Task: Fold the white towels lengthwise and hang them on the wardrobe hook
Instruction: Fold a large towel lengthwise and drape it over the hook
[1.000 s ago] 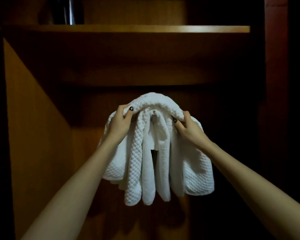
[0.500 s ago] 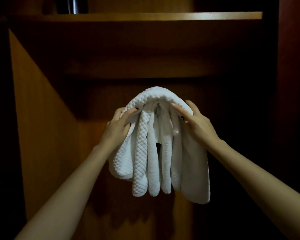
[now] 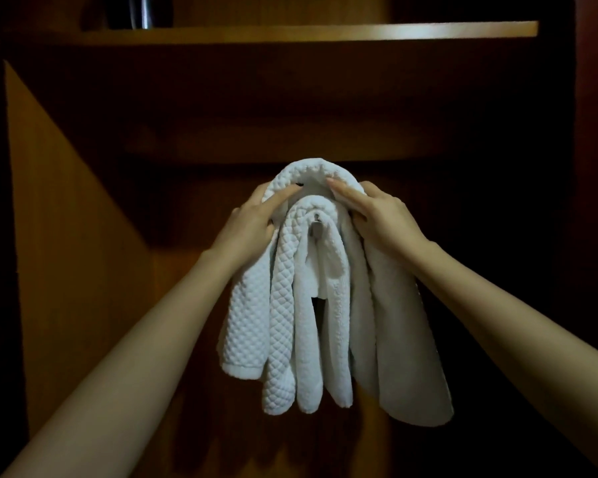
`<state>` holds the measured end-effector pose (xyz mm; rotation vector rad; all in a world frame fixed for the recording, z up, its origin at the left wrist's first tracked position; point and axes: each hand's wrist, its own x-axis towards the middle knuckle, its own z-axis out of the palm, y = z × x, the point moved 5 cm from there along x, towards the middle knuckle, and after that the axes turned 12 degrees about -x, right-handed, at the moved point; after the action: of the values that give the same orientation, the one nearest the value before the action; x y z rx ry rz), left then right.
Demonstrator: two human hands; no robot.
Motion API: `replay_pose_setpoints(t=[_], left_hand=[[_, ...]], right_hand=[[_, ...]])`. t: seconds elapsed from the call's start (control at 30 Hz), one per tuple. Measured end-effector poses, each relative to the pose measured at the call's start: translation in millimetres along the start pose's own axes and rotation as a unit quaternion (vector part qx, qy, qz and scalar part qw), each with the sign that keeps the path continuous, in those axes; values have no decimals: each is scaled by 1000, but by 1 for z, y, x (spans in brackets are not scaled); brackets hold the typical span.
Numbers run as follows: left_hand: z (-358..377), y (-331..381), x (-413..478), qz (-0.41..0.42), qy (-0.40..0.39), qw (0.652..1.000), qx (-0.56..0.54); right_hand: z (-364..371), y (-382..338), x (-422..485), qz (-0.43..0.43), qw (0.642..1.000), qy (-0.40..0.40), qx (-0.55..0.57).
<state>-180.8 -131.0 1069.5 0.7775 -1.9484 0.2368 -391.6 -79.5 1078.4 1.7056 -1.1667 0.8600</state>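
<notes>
White towels (image 3: 283, 305) gripped by left hand (image 3: 251, 220), right hand (image 3: 385, 220) (near top).

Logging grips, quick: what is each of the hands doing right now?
Left hand: holding the top towel by its fold.
Right hand: holding the same towel, thumb underneath.

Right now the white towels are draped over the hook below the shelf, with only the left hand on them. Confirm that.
One thing is wrong: both hands are on them. In the head view the left hand and the right hand each grip the top fold. The rest stands: the towels are draped over the hook below the shelf.
</notes>
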Motion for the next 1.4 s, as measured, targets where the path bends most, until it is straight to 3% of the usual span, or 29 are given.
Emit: replay_pose_setpoints(t=[0.13, 0.27, 0.4, 0.63, 0.73, 0.87, 1.0, 1.17, 1.3, 1.4], left_hand=[[2, -12, -2, -20, -14, 1000, -7], [7, -9, -21, 11, -29, 1000, 6], [8, -9, -48, 44, 21, 998, -30], [27, -16, -76, -30, -2, 996, -84], [39, -34, -117, -72, -4, 995, -68], [52, -50, -174, -89, -17, 996, -9], [50, -46, -200, -71, 31, 995, 60], [45, -43, -209, -147, 77, 984, 68], [48, -56, -213, -234, 48, 971, 29], [36, -64, -212, -229, 57, 970, 55]], right_hand=[[6, 6, 5, -15, 998, -12, 55], [9, 13, -13, -16, 994, -29, 107], [11, 16, -34, 10, 988, -47, 147], [17, 6, -44, 36, 987, -83, 134], [25, 4, -72, 68, 984, -53, 155], [52, 0, -138, 156, 979, -58, 117], [70, -13, -191, 187, 975, -97, 73], [59, -7, -234, 252, 960, -112, -40], [47, -6, -243, 267, 954, -100, -92], [41, 8, -243, 252, 955, -103, -117]])
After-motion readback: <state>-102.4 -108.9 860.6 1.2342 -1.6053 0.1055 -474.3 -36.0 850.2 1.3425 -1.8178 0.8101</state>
